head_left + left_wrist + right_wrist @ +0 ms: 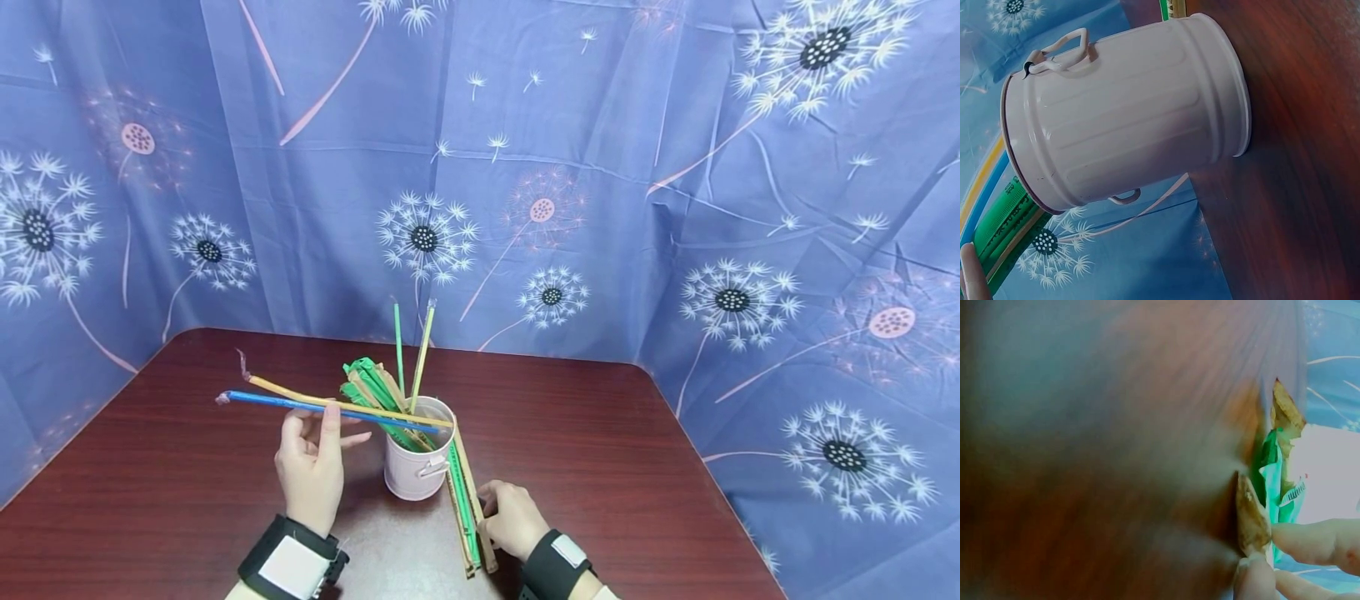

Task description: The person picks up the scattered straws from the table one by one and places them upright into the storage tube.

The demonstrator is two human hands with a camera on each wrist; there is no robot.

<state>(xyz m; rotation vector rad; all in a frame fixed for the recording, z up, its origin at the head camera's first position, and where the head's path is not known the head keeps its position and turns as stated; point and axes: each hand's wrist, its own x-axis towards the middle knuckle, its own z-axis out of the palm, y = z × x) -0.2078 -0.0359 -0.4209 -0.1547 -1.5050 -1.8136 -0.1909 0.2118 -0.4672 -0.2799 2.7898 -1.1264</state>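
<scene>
A pinkish-white bucket point(411, 475) with small handles stands upright on the table. My left hand point(311, 467) pinches a long yellow straw point(292, 395) and a blue straw point(262, 400), both with crinkled clear wrapping at their left ends. Their right ends lie at the bucket's mouth. Inside the bucket stand a bunch of green and brown wrapped sticks point(367, 383), a green straw point(398, 333) and a pale yellow straw point(424, 350). Against the bucket's right side lean several more green and brown sticks point(463, 500). My right hand point(513, 521) pinches the lower end of a brown stick point(1252, 519).
Dark red-brown wooden table point(600, 442) lies under everything. Blue cloth with a dandelion print point(487, 167) hangs behind it and along both sides. Each wrist wears a black strap point(555, 562).
</scene>
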